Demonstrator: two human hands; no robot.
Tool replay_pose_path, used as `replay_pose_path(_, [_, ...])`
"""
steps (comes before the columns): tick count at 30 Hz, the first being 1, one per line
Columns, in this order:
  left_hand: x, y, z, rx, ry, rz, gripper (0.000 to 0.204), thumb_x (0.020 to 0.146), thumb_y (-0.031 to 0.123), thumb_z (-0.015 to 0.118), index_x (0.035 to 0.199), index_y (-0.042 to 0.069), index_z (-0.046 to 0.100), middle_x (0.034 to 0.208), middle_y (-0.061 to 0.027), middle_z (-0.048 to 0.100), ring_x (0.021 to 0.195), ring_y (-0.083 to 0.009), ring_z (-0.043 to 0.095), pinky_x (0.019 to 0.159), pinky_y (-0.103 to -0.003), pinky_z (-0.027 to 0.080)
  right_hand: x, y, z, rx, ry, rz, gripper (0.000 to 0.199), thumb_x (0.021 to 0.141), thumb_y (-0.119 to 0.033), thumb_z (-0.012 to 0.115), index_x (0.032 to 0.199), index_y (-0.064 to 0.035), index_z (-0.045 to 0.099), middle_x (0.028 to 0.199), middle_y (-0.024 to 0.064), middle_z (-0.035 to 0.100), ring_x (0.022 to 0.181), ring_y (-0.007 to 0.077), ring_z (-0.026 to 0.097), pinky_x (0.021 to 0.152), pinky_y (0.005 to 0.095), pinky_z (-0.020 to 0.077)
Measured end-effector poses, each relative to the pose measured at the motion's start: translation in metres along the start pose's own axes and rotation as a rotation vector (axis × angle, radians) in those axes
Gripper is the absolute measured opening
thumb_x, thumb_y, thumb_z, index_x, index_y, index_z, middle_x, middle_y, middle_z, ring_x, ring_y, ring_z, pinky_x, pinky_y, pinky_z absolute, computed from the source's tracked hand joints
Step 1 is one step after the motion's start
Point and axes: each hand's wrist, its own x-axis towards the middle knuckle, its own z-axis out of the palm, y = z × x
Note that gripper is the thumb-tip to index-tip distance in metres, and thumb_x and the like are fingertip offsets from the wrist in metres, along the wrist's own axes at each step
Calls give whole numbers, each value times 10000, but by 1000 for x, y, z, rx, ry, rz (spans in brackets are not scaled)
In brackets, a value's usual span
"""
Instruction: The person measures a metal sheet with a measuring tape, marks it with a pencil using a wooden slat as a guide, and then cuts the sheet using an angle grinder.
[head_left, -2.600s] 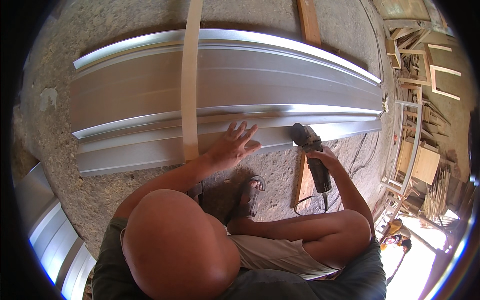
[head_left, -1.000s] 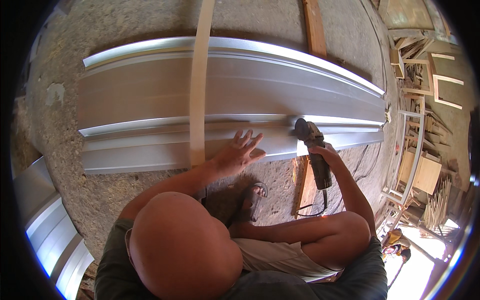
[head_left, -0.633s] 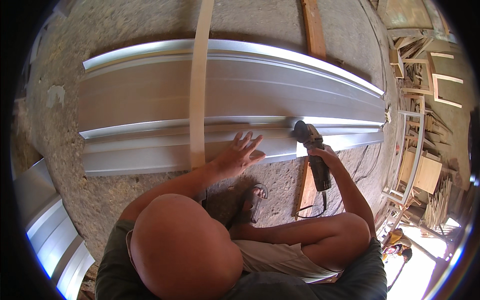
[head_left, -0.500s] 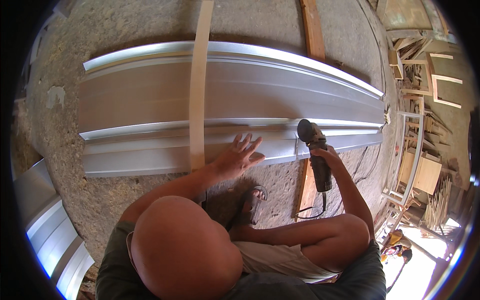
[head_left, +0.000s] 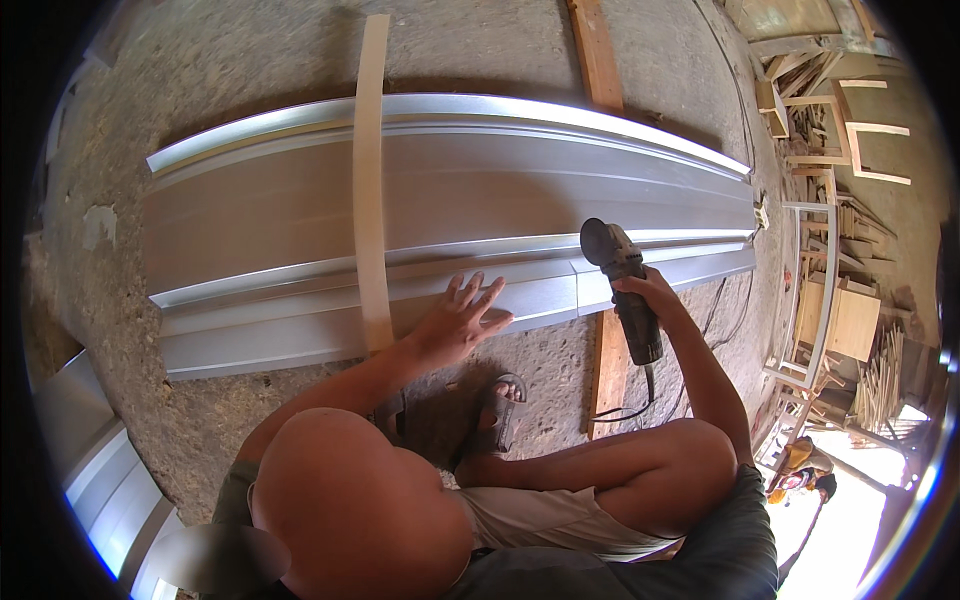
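Observation:
A long ribbed silver metal sheet (head_left: pixel 470 185) lies crosswise on the floor. My left hand (head_left: pixel 460 325) rests on its near flat strip with fingers spread, holding nothing. In my right hand (head_left: pixel 650 297) is a dark angle grinder (head_left: pixel 632 310), gripped round its body. Its round head hangs over the sheet's near rib, just right of a thin line across the near strip. Whether the disc touches the metal or spins I cannot tell. A pale wooden strip (head_left: pixel 368 190) lies across the sheet, left of my left hand.
A wooden beam (head_left: pixel 597 60) runs beneath the sheet. The grinder's cord (head_left: pixel 648 385) trails near my bent knee. More metal sheets (head_left: pixel 105 490) lie at lower left. Wooden frames (head_left: pixel 850 130) and a stick pile (head_left: pixel 875 395) stand at right. A person (head_left: pixel 800 470) is at far lower right.
The grinder's head has moved slightly farther from the sheet's near edge, and the line on the near strip shows more clearly. My left hand stays spread on the metal. The whole view has shifted slightly.

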Motion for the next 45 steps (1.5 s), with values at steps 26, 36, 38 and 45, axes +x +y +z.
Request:
replay_pose_path(26, [1, 1, -5, -3, -6, -8, 586, 887, 251, 701, 1460, 284, 582, 1610, -259, 287, 1404, -498, 416, 1127, -670, 362, 12, 3, 0, -43, 16, 9, 374, 796, -205, 805, 1066, 10, 662, 850, 88, 690, 717, 183, 691, 662, 342, 593])
replay_pose_path(36, [3, 2, -3, -18, 2, -12, 555, 899, 228, 663, 1449, 256, 594, 1602, -258, 305, 1399, -506, 419, 1135, -670, 339, 17, 11, -4, 5, 12, 19, 356, 808, -190, 797, 1085, 2, 683, 855, 61, 687, 720, 154, 679, 657, 318, 592])
replay_pose_path(38, [4, 2, -3, -13, -7, -10, 546, 906, 234, 658, 1448, 249, 593, 1609, -258, 300, 1408, -505, 410, 1136, -667, 336, 17, 13, -8, -23, 16, 39, 360, 808, -200, 800, 1090, -7, 687, 858, 58, 690, 724, 152, 680, 661, 319, 591])
replay_pose_path(45, [0, 1, -4, -34, -38, -29, 563, 921, 255, 653, 1477, 258, 566, 1630, -252, 280, 1429, -502, 389, 1157, -668, 307, 16, 5, 0, -90, 22, 12, 341, 822, -223, 791, 1084, -28, 696, 853, 58, 697, 725, 150, 687, 664, 318, 583])
